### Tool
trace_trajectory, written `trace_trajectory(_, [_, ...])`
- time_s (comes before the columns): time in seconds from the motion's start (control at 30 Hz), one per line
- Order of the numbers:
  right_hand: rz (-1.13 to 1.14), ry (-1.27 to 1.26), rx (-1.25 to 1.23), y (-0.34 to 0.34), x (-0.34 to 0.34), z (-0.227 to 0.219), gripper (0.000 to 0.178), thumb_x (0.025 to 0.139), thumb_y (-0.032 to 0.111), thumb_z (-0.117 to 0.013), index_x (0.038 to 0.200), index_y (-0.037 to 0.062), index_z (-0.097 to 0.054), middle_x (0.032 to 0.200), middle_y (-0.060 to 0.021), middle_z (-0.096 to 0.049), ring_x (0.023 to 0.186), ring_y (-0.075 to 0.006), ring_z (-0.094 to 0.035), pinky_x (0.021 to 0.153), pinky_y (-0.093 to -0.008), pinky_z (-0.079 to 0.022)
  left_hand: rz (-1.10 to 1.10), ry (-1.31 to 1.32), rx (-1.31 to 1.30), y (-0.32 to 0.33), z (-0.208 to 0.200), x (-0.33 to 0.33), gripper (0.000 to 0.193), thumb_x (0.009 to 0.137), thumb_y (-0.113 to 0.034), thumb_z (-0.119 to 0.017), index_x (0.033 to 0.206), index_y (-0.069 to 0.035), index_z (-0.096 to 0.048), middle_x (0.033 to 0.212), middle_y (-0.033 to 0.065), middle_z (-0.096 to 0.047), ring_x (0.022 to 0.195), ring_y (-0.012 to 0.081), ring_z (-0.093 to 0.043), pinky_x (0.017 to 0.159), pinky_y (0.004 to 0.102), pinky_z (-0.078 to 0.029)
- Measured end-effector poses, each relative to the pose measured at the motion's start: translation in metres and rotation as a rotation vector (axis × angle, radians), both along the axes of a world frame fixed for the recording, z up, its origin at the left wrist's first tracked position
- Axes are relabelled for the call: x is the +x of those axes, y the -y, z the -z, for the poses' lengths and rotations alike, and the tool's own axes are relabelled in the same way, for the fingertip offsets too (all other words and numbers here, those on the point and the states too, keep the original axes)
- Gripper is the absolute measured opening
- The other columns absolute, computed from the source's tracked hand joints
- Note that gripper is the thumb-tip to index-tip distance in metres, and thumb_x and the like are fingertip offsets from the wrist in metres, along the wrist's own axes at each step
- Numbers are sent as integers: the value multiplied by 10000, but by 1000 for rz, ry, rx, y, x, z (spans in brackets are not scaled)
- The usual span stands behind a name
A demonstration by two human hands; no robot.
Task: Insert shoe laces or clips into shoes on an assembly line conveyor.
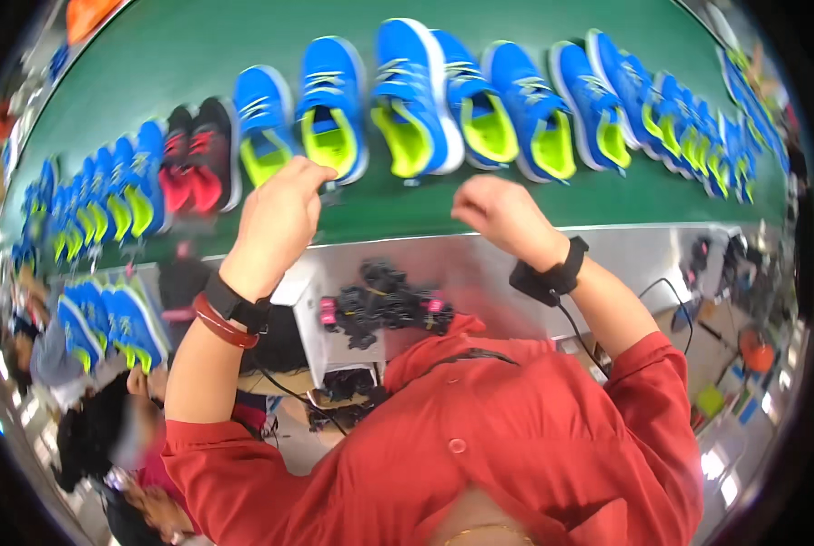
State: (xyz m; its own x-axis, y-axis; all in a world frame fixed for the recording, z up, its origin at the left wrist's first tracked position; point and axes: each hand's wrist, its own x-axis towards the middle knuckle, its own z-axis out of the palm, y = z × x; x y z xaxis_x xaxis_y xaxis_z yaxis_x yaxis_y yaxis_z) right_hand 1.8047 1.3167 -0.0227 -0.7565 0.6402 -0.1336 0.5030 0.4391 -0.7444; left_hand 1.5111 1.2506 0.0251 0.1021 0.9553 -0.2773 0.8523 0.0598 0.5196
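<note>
My left hand (281, 217) is closed at the heel end of a blue sneaker (328, 86) with a yellow-green lining. Its fingertips are pinched together, and whatever they may hold is too small to make out. At the front edge of the green table (398, 214), my right hand (505, 214) hovers with curled fingers, apart from the shoes and slightly blurred. What lies inside it, if anything, is hidden. Between my hands stands another blue sneaker (407, 68), overlapping the blue sneaker (480, 105) to its right. All three have their toes pointing away from me.
More blue sneakers (534, 109) line the table to both sides, with a black and red pair (208, 150) on the left. Below the edge lies a bundle of black straps (379, 296). Black cables (575, 328) hang near my arms. Another person (93, 437) is at lower left, by several blue shoes.
</note>
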Motion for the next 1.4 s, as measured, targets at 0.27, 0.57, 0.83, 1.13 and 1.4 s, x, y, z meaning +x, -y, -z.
trace_trajectory(0.27, [108,413,125,74,157,-9,316,697,151,-744,947,55,-576,945,-108,-569,927,-312,-547,796,-408,-447,31,-47,92,-26,65,87,548,736,-19,-698,1238,-43,-479,1238,143,-509,1005,368,-595,822,432,-500])
trace_trajectory(0.57, [30,466,75,84,201,29,274,669,134,-758,869,66,-584,878,-81,-558,887,-275,-542,782,-381,-440,235,-117,70,-36,68,88,311,708,-95,-677,970,-47,-515,963,132,-563,879,345,-604,732,451,-501])
trace_trajectory(0.83, [244,143,-648,45,171,-5,138,868,96,-603,949,43,-506,806,-93,-624,738,-224,-625,618,-329,-506,339,-72,78,-9,82,101,254,746,-73,-664,991,-41,-606,992,117,-579,934,314,-590,786,416,-513])
trace_trajectory(1.13, [535,-292,-1296,61,27,23,281,995,103,-405,1252,-6,-368,831,-115,-631,660,-169,-649,552,-271,-550,280,13,-1,-12,80,90,237,762,-7,-642,998,-28,-625,1015,113,-600,962,312,-603,806,392,-506])
trace_trajectory(1.4, [437,-303,-1412,77,7,33,278,1006,121,-382,1239,-30,-397,817,-122,-627,638,-175,-656,565,-276,-566,356,-26,-21,-20,81,87,216,767,-39,-647,983,-43,-635,971,113,-601,900,316,-620,761,403,-513])
